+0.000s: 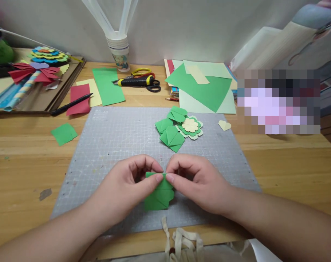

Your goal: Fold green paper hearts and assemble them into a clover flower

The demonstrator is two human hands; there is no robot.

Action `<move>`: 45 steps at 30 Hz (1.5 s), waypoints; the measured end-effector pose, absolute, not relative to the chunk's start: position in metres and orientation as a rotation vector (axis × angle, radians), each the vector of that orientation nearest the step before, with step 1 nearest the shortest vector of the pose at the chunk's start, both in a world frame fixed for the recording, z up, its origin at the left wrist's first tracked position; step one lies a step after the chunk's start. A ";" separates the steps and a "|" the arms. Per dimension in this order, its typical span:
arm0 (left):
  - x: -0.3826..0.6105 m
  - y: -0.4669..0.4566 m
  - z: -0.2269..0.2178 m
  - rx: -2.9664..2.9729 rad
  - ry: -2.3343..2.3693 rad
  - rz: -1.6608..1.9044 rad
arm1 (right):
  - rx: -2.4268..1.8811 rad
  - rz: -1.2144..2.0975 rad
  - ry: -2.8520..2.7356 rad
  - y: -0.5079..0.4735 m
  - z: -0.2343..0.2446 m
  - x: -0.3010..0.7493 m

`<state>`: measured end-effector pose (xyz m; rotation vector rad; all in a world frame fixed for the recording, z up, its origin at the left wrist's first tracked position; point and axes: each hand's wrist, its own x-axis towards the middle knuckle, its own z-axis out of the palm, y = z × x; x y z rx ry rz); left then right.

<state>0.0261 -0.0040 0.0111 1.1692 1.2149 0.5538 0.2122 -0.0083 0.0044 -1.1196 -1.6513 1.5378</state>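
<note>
Between my hands is a green piece of folded paper (157, 199), creased across its middle and held over the grey cutting mat (105, 145). My left hand (138, 178) pinches its top edge between thumb and forefinger. Right beside it, my right hand (194, 178) grips the same edge near the upper right corner, the two thumbs almost touching. Farther up the mat lie several folded green paper pieces (172, 138), next to a layered paper flower (190, 125) with a cream centre. A small cream paper heart (224, 125) rests to the right of the mat.
Left of the mat lies a green paper square (64, 134). Behind are a black pen (72, 104) on red paper, scissors (153, 86), a cutter (135, 80), stacked paper cups (120, 54) holding pale sticks, and coloured sheets (209, 91). A cardboard tray (64, 87) with paper crafts stands far left.
</note>
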 end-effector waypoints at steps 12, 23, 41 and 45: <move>0.025 -0.004 0.014 1.225 1.209 0.322 | -0.971 1.584 -1.893 -0.002 0.006 0.218; 0.016 -0.005 0.013 1.312 1.068 0.236 | -1.031 1.895 -1.652 -0.003 0.009 0.218; 0.012 0.011 0.010 0.889 1.174 0.839 | -1.066 1.750 -1.242 0.003 -0.011 0.218; 0.014 0.008 0.009 0.926 1.131 0.792 | -1.079 1.610 -1.200 0.005 -0.009 0.217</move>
